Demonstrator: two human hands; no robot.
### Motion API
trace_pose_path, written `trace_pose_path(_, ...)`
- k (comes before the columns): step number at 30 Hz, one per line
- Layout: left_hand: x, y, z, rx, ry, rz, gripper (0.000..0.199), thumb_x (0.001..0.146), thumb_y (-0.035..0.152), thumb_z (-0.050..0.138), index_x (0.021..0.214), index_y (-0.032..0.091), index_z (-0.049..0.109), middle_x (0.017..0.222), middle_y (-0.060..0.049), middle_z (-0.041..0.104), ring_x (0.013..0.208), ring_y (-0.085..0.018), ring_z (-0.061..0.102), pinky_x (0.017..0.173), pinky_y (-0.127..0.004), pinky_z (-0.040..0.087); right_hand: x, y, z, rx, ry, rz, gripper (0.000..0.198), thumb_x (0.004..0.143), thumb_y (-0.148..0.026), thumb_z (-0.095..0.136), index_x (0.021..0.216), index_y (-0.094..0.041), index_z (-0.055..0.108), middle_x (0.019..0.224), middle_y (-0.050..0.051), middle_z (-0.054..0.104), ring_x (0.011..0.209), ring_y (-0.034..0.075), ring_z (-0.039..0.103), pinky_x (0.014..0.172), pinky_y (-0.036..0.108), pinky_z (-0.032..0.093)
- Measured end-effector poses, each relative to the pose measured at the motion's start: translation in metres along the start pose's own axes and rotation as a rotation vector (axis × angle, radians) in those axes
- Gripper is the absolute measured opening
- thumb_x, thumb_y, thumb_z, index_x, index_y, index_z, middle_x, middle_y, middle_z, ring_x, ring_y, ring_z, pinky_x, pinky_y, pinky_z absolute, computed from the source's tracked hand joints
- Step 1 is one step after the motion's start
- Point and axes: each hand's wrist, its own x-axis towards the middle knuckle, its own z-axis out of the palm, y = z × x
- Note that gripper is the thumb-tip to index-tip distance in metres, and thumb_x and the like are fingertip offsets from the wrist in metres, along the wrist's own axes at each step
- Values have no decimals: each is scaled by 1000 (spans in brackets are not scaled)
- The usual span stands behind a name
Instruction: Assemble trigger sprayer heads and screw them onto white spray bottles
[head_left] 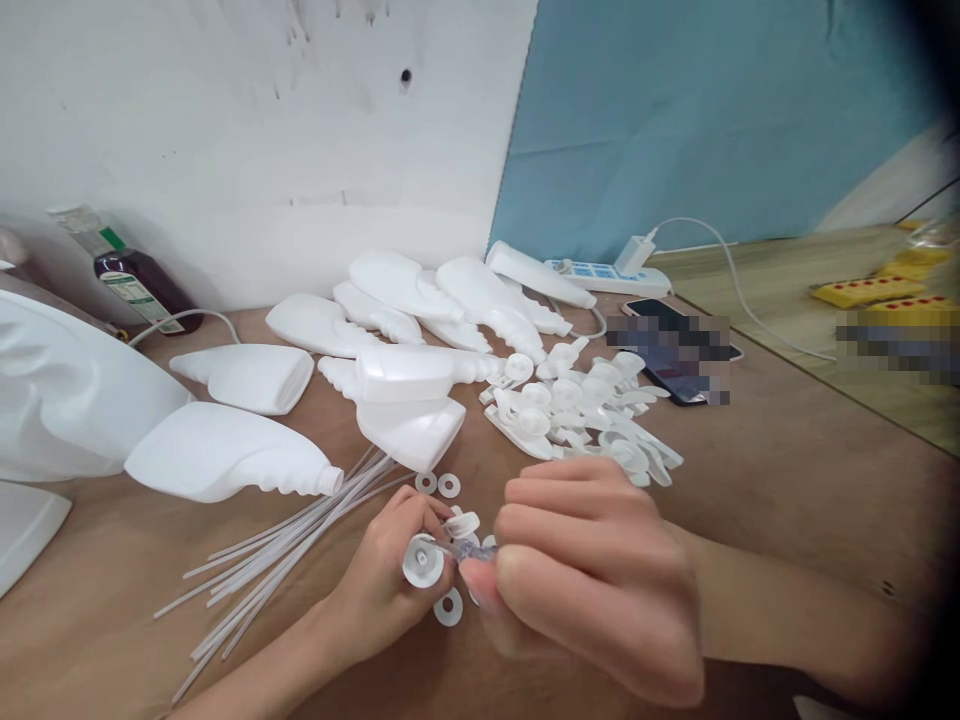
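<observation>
While left hand (390, 562) pinches cap (422, 563), right hand (596, 575) grips clear piece (472, 549); likely cap-assembly step, next move calling for steady left hold.

The person's left forearm (300, 645) slants from seven o'clock to the left grip (394, 570), its fingers (421, 508) curled. The right forearm (787, 610) stretches from four o'clock to the right grip (592, 570), tightly folded, at the left's three o'clock.
</observation>
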Motion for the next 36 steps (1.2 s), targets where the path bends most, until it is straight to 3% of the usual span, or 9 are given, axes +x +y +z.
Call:
trace_pose_path(7, 1, -2, 4, -118, 84, -48, 11, 71, 18, 53, 71, 22, 43, 84, -6, 58, 79, -23, 57, 63, -36, 46, -12, -18, 16, -41, 169, -85, 37, 71, -6, 53, 50, -20, 25, 44, -7, 27, 42, 9, 24, 42, 27, 20)
trace_pose_path(15, -2, -6, 4, 7, 36, 7, 7, 79, 19, 50, 75, 20, 45, 78, -3, 59, 74, -18, 55, 66, -31, 46, 7, 4, 0, 144, -122, 233, 33, 79, -5, 42, 55, -19, 24, 48, -7, 26, 45, 7, 19, 42, 22, 20)
trace_pose_path(27, 0, -1, 2, 13, 39, -13, 7, 82, 20, 48, 89, 18, 48, 80, -4, 56, 73, -16, 52, 65, -28, 43, 3, 18, 4, 229, -116, 289, 36, 84, -12, 42, 57, -19, 20, 52, -8, 18, 45, 6, 16, 41, 19, 17)
trace_pose_path(36, 0, -2, 2, 46, -11, 63, 10, 80, 16, 49, 74, 19, 41, 85, -4, 56, 81, -17, 51, 69, -28, 43, 3, 20, 2, 234, -92, 350, 36, 83, -11, 42, 58, -19, 18, 53, -7, 16, 47, 6, 14, 41, 19, 17)
